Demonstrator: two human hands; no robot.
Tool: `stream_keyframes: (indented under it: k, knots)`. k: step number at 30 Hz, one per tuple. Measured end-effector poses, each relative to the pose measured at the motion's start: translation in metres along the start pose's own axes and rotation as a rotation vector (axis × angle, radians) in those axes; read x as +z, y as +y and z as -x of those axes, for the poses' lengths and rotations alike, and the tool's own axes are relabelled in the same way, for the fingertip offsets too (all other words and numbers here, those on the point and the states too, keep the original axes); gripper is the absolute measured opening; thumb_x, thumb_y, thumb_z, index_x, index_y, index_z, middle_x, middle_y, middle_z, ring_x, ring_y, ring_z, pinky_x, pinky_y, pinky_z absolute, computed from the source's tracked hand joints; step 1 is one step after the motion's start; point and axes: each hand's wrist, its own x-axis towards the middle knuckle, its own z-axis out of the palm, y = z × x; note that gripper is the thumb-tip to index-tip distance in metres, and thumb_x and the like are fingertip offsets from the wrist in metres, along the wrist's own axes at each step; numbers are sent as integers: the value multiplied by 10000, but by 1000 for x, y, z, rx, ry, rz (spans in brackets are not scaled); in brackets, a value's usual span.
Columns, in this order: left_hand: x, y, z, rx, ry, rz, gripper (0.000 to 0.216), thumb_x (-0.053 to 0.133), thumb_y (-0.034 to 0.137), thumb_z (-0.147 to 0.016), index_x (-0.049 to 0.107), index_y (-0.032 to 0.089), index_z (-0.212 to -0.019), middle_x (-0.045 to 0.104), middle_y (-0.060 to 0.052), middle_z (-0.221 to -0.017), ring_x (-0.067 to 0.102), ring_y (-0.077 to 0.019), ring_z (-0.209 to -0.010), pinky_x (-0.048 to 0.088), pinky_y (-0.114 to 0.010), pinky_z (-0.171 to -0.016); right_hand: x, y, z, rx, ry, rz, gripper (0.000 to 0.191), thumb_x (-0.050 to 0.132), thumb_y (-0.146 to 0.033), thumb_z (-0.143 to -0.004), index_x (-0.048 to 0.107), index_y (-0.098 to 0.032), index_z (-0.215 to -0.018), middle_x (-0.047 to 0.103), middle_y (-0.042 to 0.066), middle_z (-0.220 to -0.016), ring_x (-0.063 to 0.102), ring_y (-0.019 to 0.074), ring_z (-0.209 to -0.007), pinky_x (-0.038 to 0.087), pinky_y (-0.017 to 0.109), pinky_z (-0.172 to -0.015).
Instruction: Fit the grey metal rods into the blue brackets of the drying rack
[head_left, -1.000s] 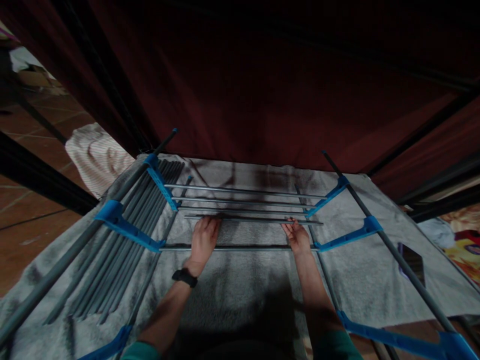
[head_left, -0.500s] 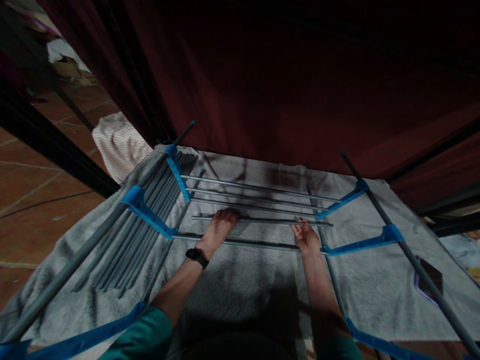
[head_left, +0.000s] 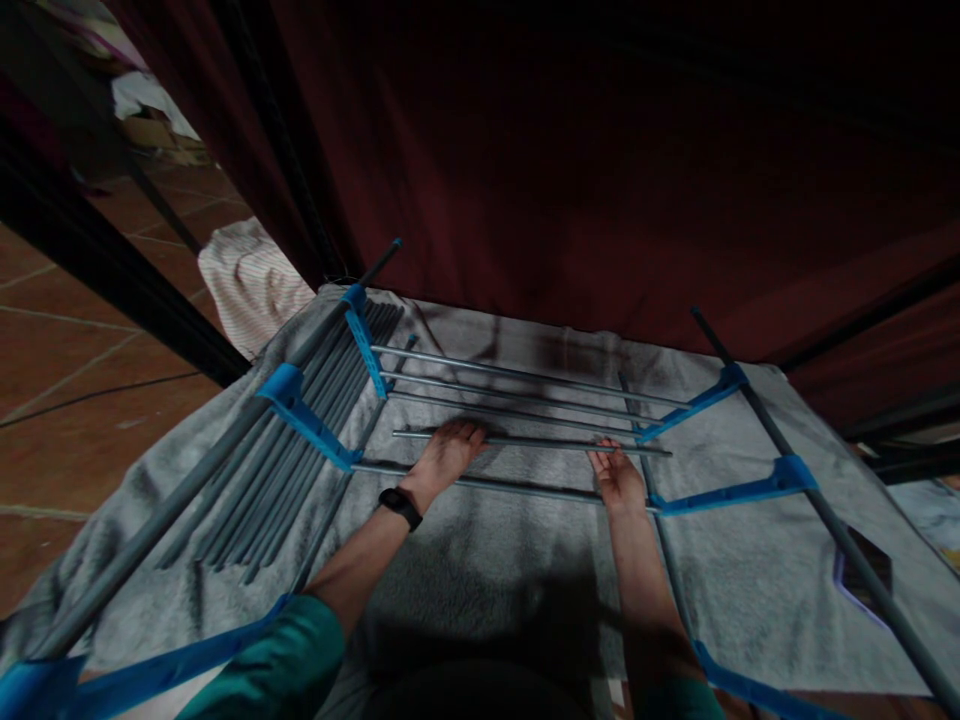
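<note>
My left hand [head_left: 452, 453], with a black band on its wrist, grips a loose grey metal rod [head_left: 540, 443] from above, left of its middle. Palm up, my right hand [head_left: 621, 482] holds the same rod near its right end, with the fingers curled at it. The rod lies level, crosswise between two lower frame tubes. Just beyond it, several fixed crossbars [head_left: 517, 380] span the blue plastic brackets [head_left: 365, 340] of a rack. Nearer me, another crossbar [head_left: 525, 488] joins the left blue bracket [head_left: 307, 418] and the right blue bracket [head_left: 731, 492].
Several loose grey rods [head_left: 281, 470] lie side by side on the grey cloth [head_left: 487, 570] at the left. Long side tubes [head_left: 172, 510] flank the rack. A phone [head_left: 862, 575] lies at the right, partly behind a tube. A dark red curtain [head_left: 525, 200] hangs behind.
The view has shifted slightly, so the whole scene sits a little further right. Both hands keep their hold on the rod, with hardly any movement against the rack.
</note>
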Motion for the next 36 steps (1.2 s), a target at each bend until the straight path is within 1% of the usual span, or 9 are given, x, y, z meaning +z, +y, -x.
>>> stream_keyframes:
  k: [4, 7, 12, 16, 19, 23, 26, 30, 36]
  knots:
    - [1, -2, 1, 41, 21, 10, 263, 508, 301, -970, 610, 180, -1180, 669, -79, -1015, 596, -236, -970, 438, -370, -864, 0, 0, 0, 2, -11, -17, 204, 520, -29, -835, 640, -194, -824, 715, -19, -803, 704, 108, -824, 543, 383, -982]
    - [1, -3, 1, 40, 27, 24, 232, 516, 297, -965, 625, 187, -1139, 667, -74, -990, 593, -238, -971, 434, -373, -870, 0, 0, 1, -2, -23, -16, 189, 542, -33, -816, 638, -196, -819, 716, -17, -813, 704, 111, -831, 545, 375, -978]
    - [3, -3, 2, 30, 7, 43, 192, 517, 248, -957, 628, 195, -1104, 664, -75, -1055, 586, -238, -998, 417, -381, -902, 0, 0, 2, -11, -27, -9, 146, 564, -69, -824, 648, -189, -822, 718, -11, -821, 700, 107, -831, 553, 336, -952]
    - [4, -5, 2, 16, -7, 58, 193, 479, 200, -961, 627, 197, -1085, 664, -74, -1015, 588, -233, -971, 420, -369, -880, 2, 0, 1, -13, 1, -2, 109, 595, -92, -827, 645, -188, -810, 723, -8, -832, 700, 107, -837, 561, 318, -928]
    - [6, -7, 2, 3, 3, 73, 216, 449, 222, -976, 628, 197, -1094, 671, -79, -1012, 595, -233, -959, 433, -365, -870, 3, 0, 1, -5, 13, 4, 95, 602, -109, -838, 644, -191, -816, 722, -10, -823, 702, 105, -823, 566, 310, -914]
    - [10, -9, 1, -13, 39, 93, 269, 441, 335, -991, 636, 190, -1105, 684, -99, -1045, 606, -249, -985, 448, -381, -895, 5, -1, 3, -4, 5, 4, 101, 588, -122, -856, 650, -198, -834, 725, -14, -802, 704, 107, -797, 573, 311, -898]
    - [11, -9, 1, -22, 75, 86, 317, 420, 374, -998, 628, 192, -1154, 686, -105, -1095, 615, -255, -1011, 443, -396, -920, 5, -1, 4, -6, -11, 15, 71, 611, -147, -857, 649, -206, -842, 729, -17, -805, 708, 112, -801, 568, 319, -911]
    - [7, -8, 2, -17, 82, 78, 302, 420, 343, -998, 617, 201, -1176, 682, -107, -1126, 615, -253, -1034, 432, -402, -926, 5, -2, 5, -10, -19, 26, 51, 629, -161, -852, 652, -207, -856, 734, -16, -814, 710, 114, -810, 559, 318, -921]
    - [3, -9, 2, -29, 96, 72, 259, 403, 259, -992, 605, 204, -1145, 678, -105, -1116, 605, -263, -1030, 395, -408, -952, 8, -2, 7, -17, -31, 17, 45, 642, -164, -846, 653, -206, -859, 734, -23, -808, 706, 103, -791, 560, 293, -900]
